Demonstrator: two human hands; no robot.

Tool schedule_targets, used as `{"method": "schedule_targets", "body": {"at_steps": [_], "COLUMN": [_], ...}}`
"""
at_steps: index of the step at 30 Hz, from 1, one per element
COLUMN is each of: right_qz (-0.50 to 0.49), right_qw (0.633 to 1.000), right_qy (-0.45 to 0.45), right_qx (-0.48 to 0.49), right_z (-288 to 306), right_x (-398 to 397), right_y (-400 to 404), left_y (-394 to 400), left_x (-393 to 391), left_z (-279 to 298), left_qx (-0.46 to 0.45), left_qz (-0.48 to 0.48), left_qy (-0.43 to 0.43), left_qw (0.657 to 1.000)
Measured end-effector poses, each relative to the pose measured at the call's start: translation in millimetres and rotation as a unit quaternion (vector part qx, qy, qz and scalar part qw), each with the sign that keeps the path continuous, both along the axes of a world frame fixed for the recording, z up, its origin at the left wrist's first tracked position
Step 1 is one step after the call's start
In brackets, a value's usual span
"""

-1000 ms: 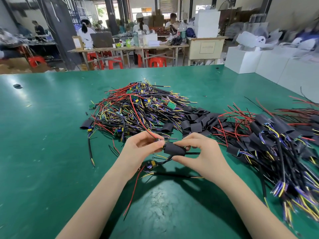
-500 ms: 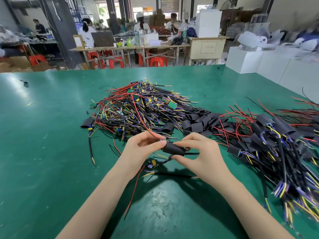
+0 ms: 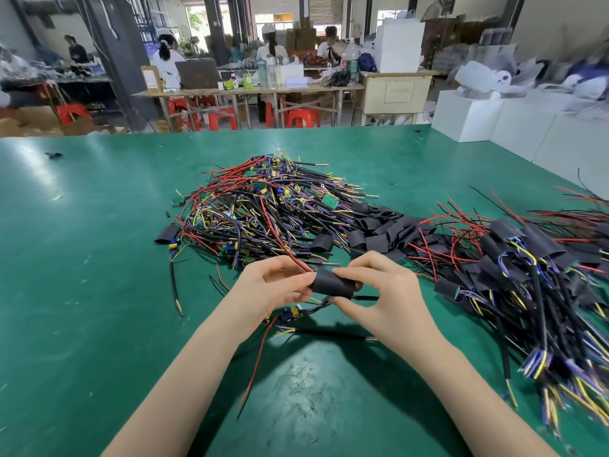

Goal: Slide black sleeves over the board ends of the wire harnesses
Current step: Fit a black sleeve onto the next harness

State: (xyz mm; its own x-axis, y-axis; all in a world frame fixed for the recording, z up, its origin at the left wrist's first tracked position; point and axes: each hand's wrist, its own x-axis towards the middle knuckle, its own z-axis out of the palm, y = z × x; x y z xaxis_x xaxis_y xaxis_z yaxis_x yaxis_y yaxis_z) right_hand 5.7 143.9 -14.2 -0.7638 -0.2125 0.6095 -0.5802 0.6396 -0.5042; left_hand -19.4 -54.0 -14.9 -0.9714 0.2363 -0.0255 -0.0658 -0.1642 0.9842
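Both hands hold one black sleeve (image 3: 333, 284) just above the green worktop (image 3: 99, 291). The right hand (image 3: 382, 291) pinches it between thumb and fingers, and the left hand (image 3: 270, 288) pinches its left end, where a red wire (image 3: 280, 239) enters. Compared with one second ago, the sleeve sits slightly higher and looks wider open. The harness pile (image 3: 263, 209) lies behind, unchanged.
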Motion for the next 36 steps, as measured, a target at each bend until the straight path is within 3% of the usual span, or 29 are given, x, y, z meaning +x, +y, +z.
{"method": "schedule_targets", "body": {"at_steps": [14,23,29,36], "right_qz": [0.02,0.009,0.028,0.025], "right_qw": [1.0,0.996,0.998,0.998], "right_qy": [0.019,0.042,-0.002,-0.027], "right_qx": [0.0,0.077,0.048,0.057], "right_z": [-3.4,-2.9,2.5,4.5], "right_x": [-1.0,-0.3,1.4,1.6], "right_y": [-0.5,1.4,4.1,5.9], "left_y": [-6.1,0.8,1.3,0.3], "left_x": [-2.4,0.6,0.3,-0.9], "left_z": [-0.1,-4.3,-3.3,-4.8], "left_qx": [0.015,-0.014,-0.035,-0.029], "left_qz": [-0.052,-0.052,-0.03,-0.072], "left_qy": [0.008,-0.01,-0.005,0.053], "left_qw": [0.999,0.999,0.999,0.996]}}
